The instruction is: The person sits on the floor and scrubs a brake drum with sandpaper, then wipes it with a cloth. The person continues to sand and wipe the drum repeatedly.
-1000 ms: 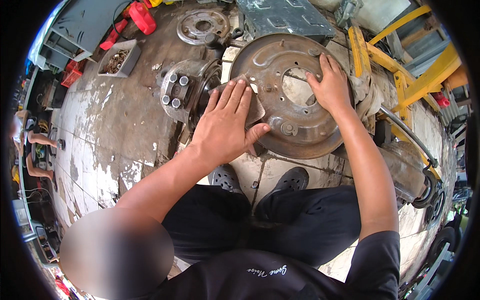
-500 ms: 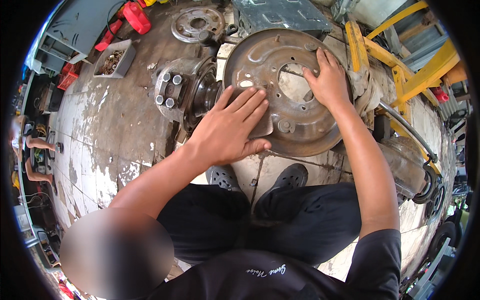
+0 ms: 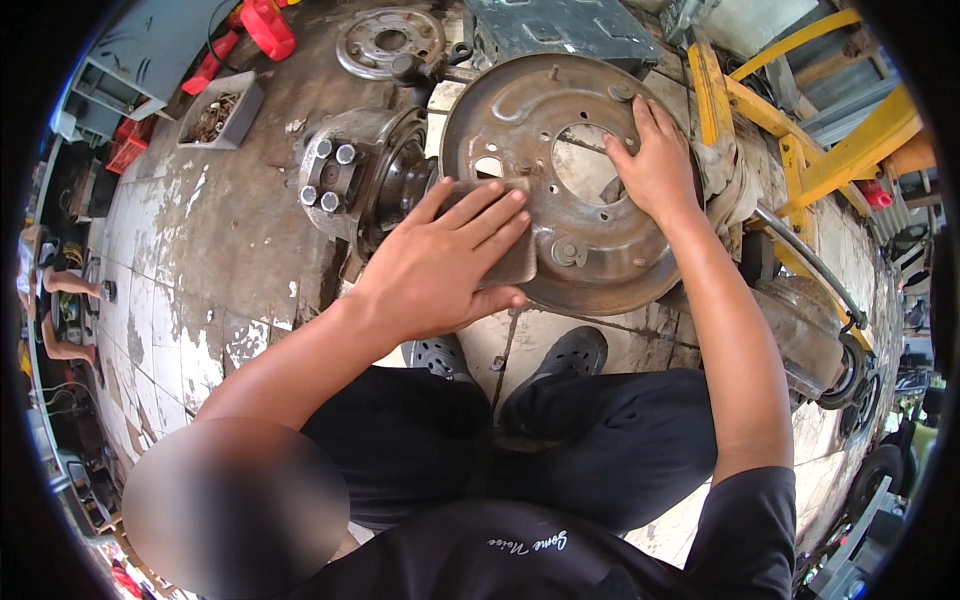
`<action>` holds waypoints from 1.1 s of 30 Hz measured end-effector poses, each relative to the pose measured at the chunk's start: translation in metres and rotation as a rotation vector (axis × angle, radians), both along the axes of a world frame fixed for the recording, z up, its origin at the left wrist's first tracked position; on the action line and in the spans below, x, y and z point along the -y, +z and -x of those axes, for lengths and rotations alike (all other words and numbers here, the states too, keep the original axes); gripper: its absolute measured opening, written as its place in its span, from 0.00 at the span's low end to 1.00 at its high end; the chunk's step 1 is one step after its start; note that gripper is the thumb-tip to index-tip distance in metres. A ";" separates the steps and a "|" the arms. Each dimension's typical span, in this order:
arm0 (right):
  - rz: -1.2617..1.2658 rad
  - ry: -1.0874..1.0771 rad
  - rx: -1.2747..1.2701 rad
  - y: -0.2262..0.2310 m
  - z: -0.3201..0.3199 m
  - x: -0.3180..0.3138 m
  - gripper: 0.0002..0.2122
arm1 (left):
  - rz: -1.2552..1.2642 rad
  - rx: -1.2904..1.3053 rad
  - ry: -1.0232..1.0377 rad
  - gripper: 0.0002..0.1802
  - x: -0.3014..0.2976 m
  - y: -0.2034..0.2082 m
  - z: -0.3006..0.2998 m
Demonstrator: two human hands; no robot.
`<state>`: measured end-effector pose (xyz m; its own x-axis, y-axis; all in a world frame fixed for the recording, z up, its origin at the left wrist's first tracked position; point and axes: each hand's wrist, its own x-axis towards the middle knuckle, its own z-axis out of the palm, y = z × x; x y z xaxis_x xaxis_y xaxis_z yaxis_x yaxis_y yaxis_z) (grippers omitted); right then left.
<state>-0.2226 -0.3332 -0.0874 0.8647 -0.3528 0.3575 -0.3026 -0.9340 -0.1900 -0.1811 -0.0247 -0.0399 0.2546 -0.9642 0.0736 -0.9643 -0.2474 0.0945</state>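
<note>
A round, rust-brown metal backing plate (image 3: 610, 270) with a large centre hole stands upright before me, joined on its left to a hub-like part (image 3: 333, 172) with several bolt heads. My left hand (image 3: 440, 255) lies flat, fingers stretched, over a brown-grey sheet (image 3: 518, 262) that looks like sandpaper. It presses the sheet to the plate's left face, and the palm hides part of it. On the plate's right side rests my right hand (image 3: 655, 165), open, thumb toward the hole and fingers near the rim.
Yellow metal stands (image 3: 790, 130) rise at the right, near a grey cylindrical part (image 3: 800, 325). Behind the plate are a dark case (image 3: 560, 30) and a round metal disc (image 3: 390, 42). A tray of small parts (image 3: 222, 112) and red containers (image 3: 266, 28) lie far left. Another person's legs show at the left edge.
My left hand and the sheet under it have shifted slightly left and down on the plate. My right hand keeps its place on the plate. The whole view has moved a little.
</note>
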 end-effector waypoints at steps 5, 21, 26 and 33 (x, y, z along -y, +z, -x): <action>0.001 -0.004 0.001 0.003 -0.004 -0.002 0.33 | 0.047 0.027 0.068 0.43 0.014 -0.002 0.009; 0.011 -0.007 0.004 0.003 -0.002 -0.002 0.33 | 0.033 0.003 0.063 0.40 -0.004 0.005 0.012; -0.004 -0.009 -0.006 0.003 -0.002 -0.005 0.33 | 0.045 0.028 0.100 0.41 0.016 -0.001 0.011; 0.010 -0.030 -0.019 0.004 -0.006 -0.004 0.33 | 0.023 0.051 0.112 0.40 0.010 0.003 0.016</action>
<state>-0.2169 -0.3289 -0.0831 0.8605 -0.3751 0.3447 -0.3338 -0.9263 -0.1747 -0.1970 -0.0347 -0.0369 0.3559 -0.9279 0.1112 -0.9345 -0.3521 0.0531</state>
